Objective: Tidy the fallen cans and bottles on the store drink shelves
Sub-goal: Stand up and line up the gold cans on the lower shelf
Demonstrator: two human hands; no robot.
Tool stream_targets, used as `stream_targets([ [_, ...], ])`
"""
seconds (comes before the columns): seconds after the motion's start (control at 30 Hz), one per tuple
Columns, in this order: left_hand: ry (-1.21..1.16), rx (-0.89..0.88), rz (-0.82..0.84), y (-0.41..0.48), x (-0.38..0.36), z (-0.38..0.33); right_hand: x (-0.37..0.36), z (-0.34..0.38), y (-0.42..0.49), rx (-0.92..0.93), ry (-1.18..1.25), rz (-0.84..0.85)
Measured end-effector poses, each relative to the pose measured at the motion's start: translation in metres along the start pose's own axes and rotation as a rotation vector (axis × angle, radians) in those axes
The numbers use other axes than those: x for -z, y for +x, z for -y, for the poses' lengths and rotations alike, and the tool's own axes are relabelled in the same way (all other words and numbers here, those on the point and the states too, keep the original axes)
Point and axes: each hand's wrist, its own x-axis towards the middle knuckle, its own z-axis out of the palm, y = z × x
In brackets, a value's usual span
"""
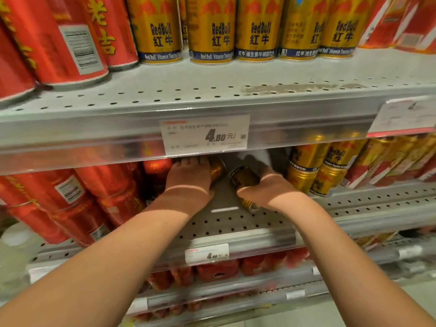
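Observation:
Both my hands reach into the middle shelf (236, 223). My left hand (188, 178) grips a gold can (217, 169) lying on its side, mostly hidden under the upper shelf's edge. My right hand (266, 187) holds a second gold can (240, 178), tilted, its top pointing up and back. A third gold can (250, 205) lies on the shelf floor under my right wrist, only its end showing.
Upright gold cans (318, 171) stand stacked to the right of my hands, red cans (99, 197) to the left. The upper shelf (212, 95) carries a row of gold cans (212, 31) and tall red cans (77, 38). A price tag (205, 134) hangs on its front rail.

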Motion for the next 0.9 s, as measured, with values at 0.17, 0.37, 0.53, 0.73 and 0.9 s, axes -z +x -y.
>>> stream_targets([
  [0.17,-0.285,0.017,-0.093,-0.009,-0.001,0.006,0.002,-0.008,-0.003,0.121,-0.12,0.055],
  [0.37,-0.556,0.02,-0.177,-0.025,0.007,0.014,-0.015,-0.03,0.006,0.31,0.201,-0.091],
  [0.53,-0.567,-0.013,-0.154,-0.032,0.005,0.022,-0.019,-0.041,0.004,0.332,0.32,-0.088],
  [0.73,-0.589,-0.032,-0.166,-0.032,0.003,0.021,-0.003,-0.044,-0.009,0.383,0.099,-0.189],
  [0.9,-0.569,-0.096,-0.178,-0.031,-0.003,0.022,0.014,-0.043,-0.015,0.438,0.094,-0.289],
])
